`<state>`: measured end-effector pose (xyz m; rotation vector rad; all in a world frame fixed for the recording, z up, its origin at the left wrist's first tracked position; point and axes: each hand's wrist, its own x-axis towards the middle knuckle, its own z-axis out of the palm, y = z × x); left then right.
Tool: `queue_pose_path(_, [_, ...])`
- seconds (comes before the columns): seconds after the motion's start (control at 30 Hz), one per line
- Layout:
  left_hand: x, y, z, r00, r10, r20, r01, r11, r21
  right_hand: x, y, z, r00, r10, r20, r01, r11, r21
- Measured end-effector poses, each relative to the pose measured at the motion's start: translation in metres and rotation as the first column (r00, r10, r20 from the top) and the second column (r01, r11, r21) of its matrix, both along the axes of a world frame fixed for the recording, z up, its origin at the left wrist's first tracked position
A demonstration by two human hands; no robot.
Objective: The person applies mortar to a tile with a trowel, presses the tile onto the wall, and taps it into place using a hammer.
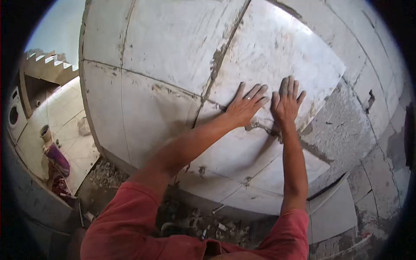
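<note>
Both of my hands lie against a large white wall tile (277, 47) smeared with grey mortar. My left hand (246, 105), with a ring on one finger, rests near the tile's lower left part, fingers spread. Just to its right, my right hand (287, 100) is pressed flat, its fingertips grey with mortar. Wet mortar (260, 125) bulges along the joint below my hands. Under that joint sits another white tile (234, 149). A dark, mortar-streaked joint (216, 65) runs along the left side of the upper tile. Neither hand holds anything.
Bare rough mortar (340, 123) shows right of the tile. A loose tile (333, 212) leans at the lower right. Rubble (195, 216) covers the ground at the wall's foot. Off to the left are a washing machine (16, 113), a bucket (45, 132), a purple bag (57, 158) and stairs (52, 65).
</note>
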<state>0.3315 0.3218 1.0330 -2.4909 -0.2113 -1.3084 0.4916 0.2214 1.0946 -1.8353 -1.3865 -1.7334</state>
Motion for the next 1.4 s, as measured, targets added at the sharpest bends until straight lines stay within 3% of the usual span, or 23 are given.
queue_pose_path(0.1, [-0.01, 0.017, -0.013, 0.997, -0.039, 0.068, 0.038, 0.999, 0.017, -0.005, 0.0, 0.0, 1.0, 0.003, -0.013, -0.003, 1.0, 0.004])
queue_pose_path(0.2, [-0.004, 0.02, -0.028, 0.972, 0.128, 0.194, -0.155, 0.98, 0.125, -0.002, -0.002, -0.002, 0.999, 0.045, -0.021, -0.045, 0.999, -0.001])
queue_pose_path(0.3, [-0.001, 0.02, -0.028, 0.982, 0.082, 0.169, -0.094, 0.994, 0.06, -0.02, -0.011, -0.001, 0.992, 0.092, 0.082, -0.093, 0.996, 0.011])
queue_pose_path(0.4, [0.007, 0.026, -0.032, 0.973, 0.094, 0.209, -0.11, 0.992, 0.066, -0.069, -0.018, 0.001, 0.881, 0.351, 0.318, -0.406, 0.906, 0.123])
queue_pose_path(0.43, [0.007, 0.029, -0.031, 0.973, 0.098, 0.21, -0.113, 0.992, 0.061, -0.057, -0.003, 0.005, 0.879, 0.356, 0.317, -0.409, 0.905, 0.118])
queue_pose_path(0.5, [-0.003, 0.022, -0.027, 0.993, 0.001, 0.122, 0.01, 0.996, -0.09, -0.027, 0.034, 0.012, 0.995, 0.096, 0.036, -0.094, 0.995, -0.045])
queue_pose_path(0.57, [-0.006, 0.021, -0.02, 0.994, -0.021, 0.105, 0.034, 0.992, -0.118, -0.038, 0.036, 0.024, 0.993, 0.09, 0.076, -0.089, 0.996, -0.015])
queue_pose_path(0.63, [0.003, 0.014, -0.03, 0.981, 0.134, 0.138, -0.135, 0.991, 0.0, -0.033, 0.019, 0.013, 0.99, 0.073, 0.122, -0.068, 0.997, -0.043])
queue_pose_path(0.67, [0.001, 0.014, -0.027, 0.987, 0.149, 0.061, -0.147, 0.988, -0.036, -0.035, 0.017, 0.013, 0.956, 0.203, 0.213, -0.213, 0.977, 0.027])
queue_pose_path(0.77, [0.003, 0.02, -0.027, 0.99, 0.096, 0.101, -0.09, 0.994, -0.063, -0.078, -0.007, 0.006, 0.906, 0.35, 0.239, -0.373, 0.926, 0.054])
queue_pose_path(0.83, [0.003, 0.022, -0.029, 0.991, 0.068, 0.116, -0.059, 0.995, -0.075, -0.048, 0.017, 0.01, 0.888, 0.349, 0.3, -0.382, 0.922, 0.057])
queue_pose_path(0.9, [0.0, 0.028, -0.019, 0.992, 0.094, 0.082, -0.085, 0.991, -0.102, -0.029, 0.036, 0.009, 0.991, 0.087, 0.097, -0.082, 0.995, -0.055])
queue_pose_path(0.93, [-0.001, 0.036, -0.011, 0.988, 0.073, 0.134, -0.062, 0.995, -0.084, -0.025, 0.038, 0.008, 0.998, 0.031, 0.054, -0.026, 0.996, -0.084])
queue_pose_path(0.97, [0.003, 0.019, -0.03, 0.988, 0.02, 0.154, -0.002, 0.994, -0.112, -0.026, 0.034, 0.007, 0.998, 0.05, 0.049, -0.047, 0.996, -0.075])
queue_pose_path(1.0, [0.003, 0.016, -0.028, 0.985, 0.113, 0.129, -0.104, 0.992, -0.073, -0.029, 0.024, -0.002, 0.987, 0.134, 0.09, -0.129, 0.99, -0.052])
queue_pose_path(1.03, [0.004, 0.02, -0.028, 0.988, 0.108, 0.107, -0.099, 0.991, -0.093, -0.036, 0.03, 0.005, 0.955, 0.246, 0.167, -0.249, 0.968, -0.003])
queue_pose_path(1.17, [-0.004, 0.018, -0.022, 0.996, 0.024, 0.086, -0.011, 0.99, -0.14, -0.041, 0.028, 0.002, 0.945, 0.275, 0.174, -0.284, 0.959, 0.023])
queue_pose_path(1.23, [-0.009, 0.029, -0.016, 0.988, -0.008, 0.157, 0.029, 0.991, -0.131, -0.035, 0.04, 0.008, 0.995, 0.074, 0.069, -0.069, 0.995, -0.077])
queue_pose_path(1.27, [-0.005, 0.022, -0.026, 0.987, 0.021, 0.16, -0.003, 0.994, -0.11, -0.042, 0.036, 0.01, 0.965, -0.234, 0.115, 0.248, 0.96, -0.128])
queue_pose_path(1.3, [-0.001, 0.018, -0.027, 0.982, 0.05, 0.18, -0.04, 0.997, -0.062, -0.045, 0.023, 0.001, 0.962, -0.251, 0.111, 0.265, 0.954, -0.137])
queue_pose_path(1.33, [0.001, 0.02, -0.027, 0.994, 0.096, 0.053, -0.092, 0.993, -0.071, -0.052, 0.026, 0.007, 0.988, 0.032, 0.151, -0.027, 0.999, -0.032])
queue_pose_path(1.37, [0.0, 0.021, -0.025, 0.997, 0.053, 0.054, -0.047, 0.992, -0.114, -0.058, 0.026, 0.003, 0.931, 0.304, 0.203, -0.317, 0.948, 0.037])
queue_pose_path(1.4, [0.001, 0.019, -0.03, 0.995, 0.038, 0.092, -0.028, 0.994, -0.109, -0.065, 0.021, 0.002, 0.895, 0.367, 0.255, -0.396, 0.915, 0.073])
